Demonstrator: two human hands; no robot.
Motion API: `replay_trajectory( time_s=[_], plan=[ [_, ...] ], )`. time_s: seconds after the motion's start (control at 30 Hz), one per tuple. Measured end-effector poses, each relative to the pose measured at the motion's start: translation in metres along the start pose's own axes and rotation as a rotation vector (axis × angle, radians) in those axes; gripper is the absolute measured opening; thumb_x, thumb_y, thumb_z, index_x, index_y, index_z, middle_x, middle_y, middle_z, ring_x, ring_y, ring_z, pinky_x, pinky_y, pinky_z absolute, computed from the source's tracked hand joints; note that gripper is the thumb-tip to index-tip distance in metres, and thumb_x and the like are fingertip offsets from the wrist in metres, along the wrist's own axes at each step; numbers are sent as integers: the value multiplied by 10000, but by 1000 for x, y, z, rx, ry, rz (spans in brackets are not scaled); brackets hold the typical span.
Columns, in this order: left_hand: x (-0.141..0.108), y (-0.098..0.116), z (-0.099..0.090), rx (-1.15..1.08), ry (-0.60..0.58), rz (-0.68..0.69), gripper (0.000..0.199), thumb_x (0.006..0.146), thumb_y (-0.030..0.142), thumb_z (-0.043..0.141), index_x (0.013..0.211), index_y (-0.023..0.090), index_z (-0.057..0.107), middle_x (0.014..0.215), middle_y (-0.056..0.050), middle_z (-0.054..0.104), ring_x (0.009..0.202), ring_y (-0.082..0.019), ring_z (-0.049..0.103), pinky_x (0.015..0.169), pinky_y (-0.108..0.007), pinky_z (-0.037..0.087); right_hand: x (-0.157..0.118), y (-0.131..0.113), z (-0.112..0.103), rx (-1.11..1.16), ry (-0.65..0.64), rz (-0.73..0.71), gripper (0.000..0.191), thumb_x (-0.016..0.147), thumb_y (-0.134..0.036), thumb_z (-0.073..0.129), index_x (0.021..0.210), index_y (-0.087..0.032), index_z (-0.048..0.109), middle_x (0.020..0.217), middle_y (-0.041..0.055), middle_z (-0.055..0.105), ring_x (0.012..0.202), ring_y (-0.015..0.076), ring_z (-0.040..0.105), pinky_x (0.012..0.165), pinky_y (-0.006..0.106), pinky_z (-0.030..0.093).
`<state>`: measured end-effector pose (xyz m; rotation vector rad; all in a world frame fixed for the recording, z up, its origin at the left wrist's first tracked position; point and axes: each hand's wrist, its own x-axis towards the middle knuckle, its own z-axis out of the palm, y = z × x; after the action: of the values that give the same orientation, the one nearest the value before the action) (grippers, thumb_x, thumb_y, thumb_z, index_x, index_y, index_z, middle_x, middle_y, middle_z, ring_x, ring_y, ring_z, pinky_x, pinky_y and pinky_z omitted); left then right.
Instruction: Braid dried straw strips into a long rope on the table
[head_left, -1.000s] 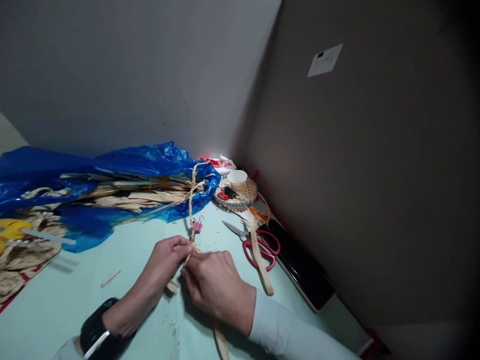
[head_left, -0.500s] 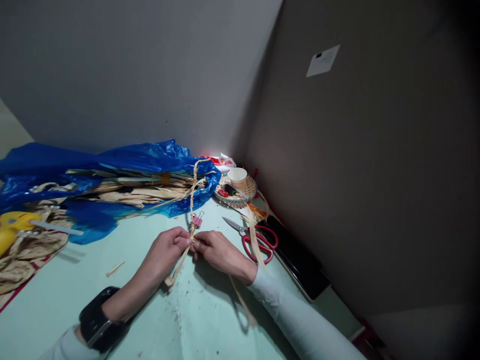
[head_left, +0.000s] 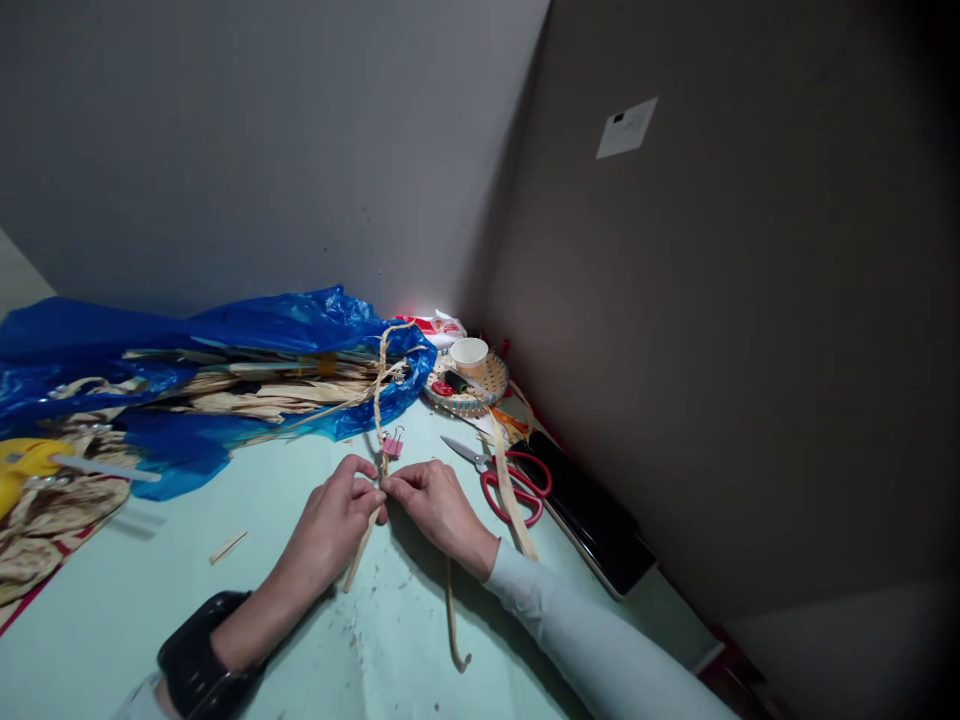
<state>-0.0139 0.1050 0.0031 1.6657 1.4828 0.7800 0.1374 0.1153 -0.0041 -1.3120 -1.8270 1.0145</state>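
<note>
A braid of pale dried plant strips [head_left: 379, 385] runs from the blue bag down toward me, with a pink binder clip [head_left: 392, 447] gripping it. Just below the clip, my left hand [head_left: 341, 515] pinches the braid's working end, and a loose strip [head_left: 361, 552] hangs beneath those fingers. Fingertips of my right hand [head_left: 435, 503] are closed on the same spot from the other side. Another strip [head_left: 452, 625] trails out below my right hand and curls at its tip. The exact crossing of strips between the fingertips is hidden.
Red-handled scissors [head_left: 517, 485] lie right of my hands, beside a black tablet-like device [head_left: 592, 520]. A woven basket [head_left: 487, 395] holds a white cup [head_left: 470, 355]. A blue plastic bag [head_left: 277, 315] with strips spreads at the back left, near a yellow glue gun [head_left: 26, 460].
My fingers have shifted slightly on the braid's end. The strip under my right hand now hangs lower and curls differently, and the one under my left hand hangs straighter. The camera view has turned slightly.
</note>
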Motion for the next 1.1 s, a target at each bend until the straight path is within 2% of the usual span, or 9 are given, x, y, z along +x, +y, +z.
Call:
replay_trajectory(
  time_s=[0.23,0.37,0.6,0.73,0.83,0.97,1.0,1.03,1.1],
  plan=[
    [-9,15,-15,185,19,0,222,829,379,445,670,246,523,616,-3,687,615,-215,573,652,-315,366,0,3,1,102,37,52,326,825,-219,561,522,-133,642,446,-27,476,472,89,385,512,240,246],
    [-19,21,-9,254,41,1,275,869,363,411,661,241,544,572,3,657,578,-208,588,615,-304,387,1,3,1,228,17,82,287,805,-208,551,560,-138,682,505,-7,559,516,101,431,539,236,280],
    [-41,5,29,718,236,448,304,906,152,366,908,169,669,719,-67,737,623,-256,704,555,-335,439,-3,-7,-7,547,-102,204,205,757,-206,547,586,-127,626,499,-28,475,466,73,270,464,230,182],
    [-50,3,34,795,215,577,327,893,98,369,884,156,691,702,-69,720,614,-244,690,544,-337,440,-3,-9,-8,647,-141,276,199,764,-221,549,642,-103,653,556,7,557,433,58,242,435,233,142],
    [-48,11,20,593,190,488,307,923,266,426,747,209,671,713,-50,691,721,-251,653,636,-349,438,-2,-5,-7,660,-115,304,202,768,-207,556,607,-111,632,470,-30,480,396,52,217,419,231,125],
    [-23,17,-4,154,246,90,228,845,397,514,786,222,650,895,-76,689,880,-263,592,813,-389,420,0,-2,-4,638,-100,306,230,790,-197,543,579,-123,597,445,-48,438,386,52,220,415,216,140],
    [-16,17,-6,65,201,40,227,827,420,534,830,221,643,911,-70,691,873,-246,604,790,-364,441,0,-2,-3,626,-106,300,241,801,-198,532,577,-126,587,451,-45,444,391,56,247,419,210,161],
    [-9,16,-6,-207,42,-84,217,772,418,611,817,207,626,864,-65,682,827,-230,611,762,-344,453,-1,-2,-2,608,-118,289,253,813,-196,514,578,-129,577,460,-37,456,399,61,283,425,204,188],
    [1,13,-1,-391,-127,-155,275,739,464,622,738,192,576,677,-23,620,581,-160,565,574,-287,446,-1,-3,-3,552,-139,262,268,835,-183,475,588,-132,566,484,-24,482,419,72,330,441,202,229]
  ],
)
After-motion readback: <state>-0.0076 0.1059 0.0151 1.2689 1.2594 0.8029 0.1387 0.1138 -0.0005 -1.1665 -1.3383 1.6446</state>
